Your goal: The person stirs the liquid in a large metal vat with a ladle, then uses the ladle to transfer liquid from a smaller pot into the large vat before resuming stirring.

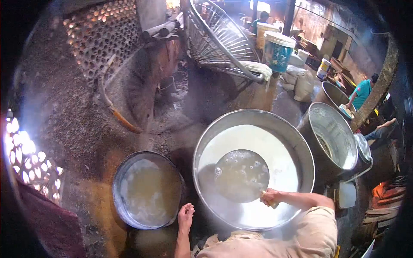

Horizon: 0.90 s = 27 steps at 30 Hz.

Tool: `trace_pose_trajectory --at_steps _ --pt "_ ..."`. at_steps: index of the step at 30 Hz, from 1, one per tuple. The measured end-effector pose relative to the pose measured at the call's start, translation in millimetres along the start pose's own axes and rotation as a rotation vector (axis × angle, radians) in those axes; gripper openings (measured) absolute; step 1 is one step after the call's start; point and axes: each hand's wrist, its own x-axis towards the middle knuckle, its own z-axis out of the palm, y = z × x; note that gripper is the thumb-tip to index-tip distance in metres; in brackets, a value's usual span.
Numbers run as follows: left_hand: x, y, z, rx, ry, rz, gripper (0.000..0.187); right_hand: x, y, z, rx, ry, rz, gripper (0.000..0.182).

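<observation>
A large metal pot [202,142] holds white, milky liquid [275,148]. Within it, a round bowl [226,195] contains cloudy, bubbly liquid. My right hand [271,197] is closed on the bowl's near right edge, with a small yellowish bit showing under the fingers. My left hand [186,213] hangs in the gap between the pot and a round metal basin [115,189], its fingers loosely bent and nothing visible in them. Cloudy, yellowish liquid [150,189] fills much of that basin.
Right of the pot stand tall metal vessels [333,133]. Behind are a blue bucket [277,53], sacks [303,84] and a leaning metal frame [223,34]. A person in teal [360,94] works at far right. A curved-handled tool [118,114] leans left.
</observation>
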Motion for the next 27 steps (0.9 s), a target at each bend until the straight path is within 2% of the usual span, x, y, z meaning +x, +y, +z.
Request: trace_pose_trajectory --at_steps 2,3,4,6,7,8,10,11,13,17,19,20,21,23,25,27 --pt "6.8 -4.7 10.6 0.071 -0.01 0.044 0.033 12.3 33.3 -11.7 0.088 0.066 -0.033 0.01" --pt "7.6 -3.7 16.1 0.097 -0.004 0.041 0.033 14.6 48.5 -18.8 0.223 -0.026 -0.114 0.01" --pt "9.5 -3.8 20.8 0.104 -0.005 0.035 0.033 19.1 58.1 -19.9 0.22 -0.019 -0.107 0.011" --pt "15.6 -6.9 27.1 0.254 0.018 0.082 0.034 34.1 81.7 -19.8 0.458 -0.007 -0.095 0.011" --pt "21.1 -11.1 27.8 0.299 0.029 0.096 0.035 31.5 84.4 -17.1 0.372 0.01 -0.146 0.01" --pt "23.3 -9.4 30.3 0.321 0.031 0.089 0.036 45.2 94.5 -12.4 0.438 0.097 -0.12 0.009" --pt "33.2 -14.0 30.5 0.405 -0.01 0.065 0.041 61.4 115.2 -12.2 0.673 0.009 -0.132 0.007" --pt "36.5 -13.1 33.3 0.413 -0.016 0.049 0.044 63.9 113.9 -8.2 0.677 0.001 -0.118 0.007" --pt "41.0 -10.0 42.0 0.401 0.048 0.027 0.042 69.5 110.2 2.7 0.386 0.239 -0.21 0.008" --pt "53.6 -15.8 47.8 0.512 0.104 0.043 0.037 81.1 120.5 -0.2 0.526 0.231 -0.189 0.012" --pt "58.4 -12.5 51.4 0.595 0.101 0.036 0.029 81.5 122.4 -5.3 0.495 0.235 -0.137 0.012" --pt "58.7 -12.0 50.8 0.608 0.095 0.027 0.04 79.9 121.7 -9.2 0.466 0.243 -0.103 0.012" --pt "59.0 -11.9 50.9 0.634 0.093 0.016 0.037 77.0 121.3 -14.5 0.46 0.24 -0.09 0.012" --pt "59.9 -11.2 53.9 0.655 0.092 -0.007 0.035 69.4 122.6 -22.2 0.419 0.367 -0.117 0.009" --pt "60.2 -15.1 52.6 0.594 0.096 0.055 0.031 71.4 138.0 -42.1 0.377 0.392 -0.12 0.007" --pt "58.1 -9.8 54.4 0.614 0.088 0.035 0.031 50.5 129.7 -58.0 0.354 0.407 -0.109 0.007"
